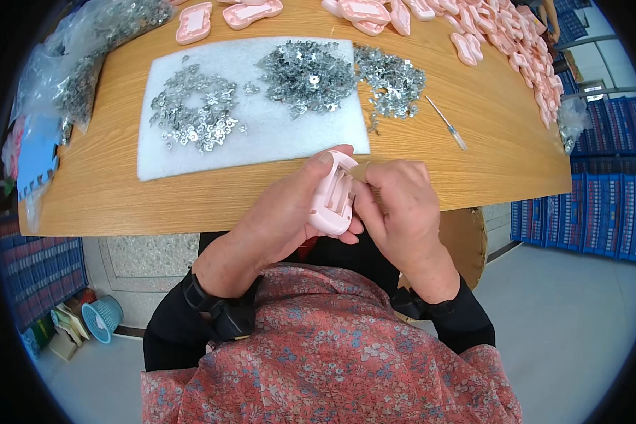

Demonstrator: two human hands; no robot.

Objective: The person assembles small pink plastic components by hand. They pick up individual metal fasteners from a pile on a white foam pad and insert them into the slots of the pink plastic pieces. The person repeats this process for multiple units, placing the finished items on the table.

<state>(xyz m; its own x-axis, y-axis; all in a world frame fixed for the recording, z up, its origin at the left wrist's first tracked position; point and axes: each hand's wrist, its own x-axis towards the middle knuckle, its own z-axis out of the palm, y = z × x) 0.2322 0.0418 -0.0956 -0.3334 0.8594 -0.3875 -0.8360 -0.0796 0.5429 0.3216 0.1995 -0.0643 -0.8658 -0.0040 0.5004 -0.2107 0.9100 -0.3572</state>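
My left hand [284,196] is wrapped round a pink plastic casing [321,212], with an open recess like a battery compartment facing up. I hold it just off the table's near edge, above my lap. The fingers of my right hand [403,201] are pinched together at the recess's right side. What they grip, if anything, is hidden. Beyond my hands lies a white foam sheet [254,145] bearing two heaps of small shiny metal clips, a left heap [198,109] and a right heap [307,78]. Another clip pile [392,81] touches the sheet's right edge.
A thin screwdriver-like tool [446,124] rests on the wooden table [502,159]. Many pink casings [473,28] are heaped along the far right edge. Clear bags [71,78] of metal parts stand at the left. Blue crates [586,212] are stacked on the right.
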